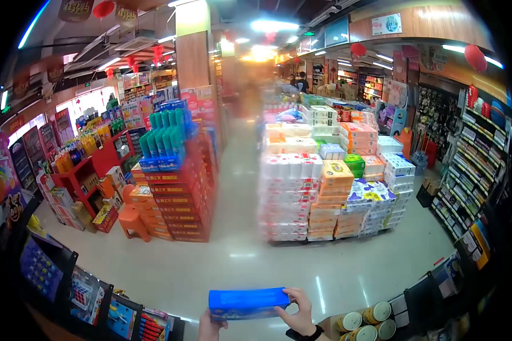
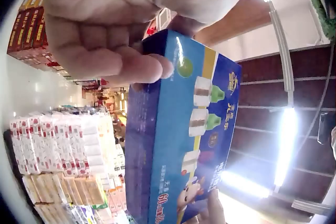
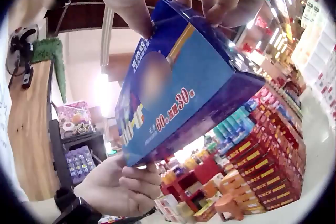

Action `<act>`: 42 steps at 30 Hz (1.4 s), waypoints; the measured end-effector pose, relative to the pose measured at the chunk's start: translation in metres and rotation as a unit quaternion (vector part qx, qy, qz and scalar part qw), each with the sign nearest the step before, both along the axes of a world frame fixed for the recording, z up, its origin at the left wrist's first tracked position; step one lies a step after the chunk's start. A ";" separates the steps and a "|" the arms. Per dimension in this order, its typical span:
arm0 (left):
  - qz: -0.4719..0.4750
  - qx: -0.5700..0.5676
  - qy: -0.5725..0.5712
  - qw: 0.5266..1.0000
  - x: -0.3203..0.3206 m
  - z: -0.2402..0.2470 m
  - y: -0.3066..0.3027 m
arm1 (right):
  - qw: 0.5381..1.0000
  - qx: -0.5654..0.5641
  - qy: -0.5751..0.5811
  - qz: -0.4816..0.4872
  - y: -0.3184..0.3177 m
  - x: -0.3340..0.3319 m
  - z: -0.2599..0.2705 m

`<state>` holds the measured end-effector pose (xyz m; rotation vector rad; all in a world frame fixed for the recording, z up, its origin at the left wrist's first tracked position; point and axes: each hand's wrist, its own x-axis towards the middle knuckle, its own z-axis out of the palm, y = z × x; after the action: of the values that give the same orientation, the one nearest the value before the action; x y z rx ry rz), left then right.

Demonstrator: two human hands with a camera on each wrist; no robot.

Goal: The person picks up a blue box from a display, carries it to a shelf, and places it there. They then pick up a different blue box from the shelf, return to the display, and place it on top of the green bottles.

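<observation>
Position: blue printed carton (image 1: pixel 247 303) held aloft at lower middle of the head view, above the pale floor (image 1: pixel 244 261). Grip, left hand (image 1: pixel 211 328): clamped on the carton's left end, fingers curled over its edge. Grip, right hand (image 1: pixel 300 315): clamped on the opposite end, thumb and fingers pinching the corner.

Progress (judged): carton is in hand, not set down; visible faces look closed and intact. What is left cannot be told from these views.

Count: cartons in hand, 1; hands on it, 2, one per end. Yellow canisters (image 1: pixel 365 334), lower right of frame: 4 lids showing. Tissue packs (image 1: pixel 290 167), right of centre: stacked and overlapping, no reliable total. Teal bottles (image 1: pixel 160 142), left of centre: a cluster, rear ones hidden, not countable.
</observation>
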<state>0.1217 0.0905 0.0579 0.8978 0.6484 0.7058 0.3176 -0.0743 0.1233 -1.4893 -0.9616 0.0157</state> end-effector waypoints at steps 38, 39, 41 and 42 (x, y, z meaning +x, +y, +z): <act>0.268 -0.108 0.053 0.956 0.112 -0.002 0.444 | 0.977 -0.047 0.052 0.202 0.525 0.153 -0.035; 0.265 -0.108 0.058 0.956 0.109 -0.006 0.456 | 0.975 -0.066 0.078 0.199 0.538 0.149 -0.037; 0.256 -0.111 0.066 0.958 0.102 -0.022 0.480 | 0.975 -0.041 0.054 0.210 0.568 0.148 -0.040; 0.255 -0.116 0.055 0.958 0.101 -0.029 0.495 | 0.976 -0.032 0.038 0.214 0.581 0.149 -0.041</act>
<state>0.2225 0.5851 0.0285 0.5534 1.0605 1.0185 0.4668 0.5071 0.0826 -1.3038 -1.2107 0.4158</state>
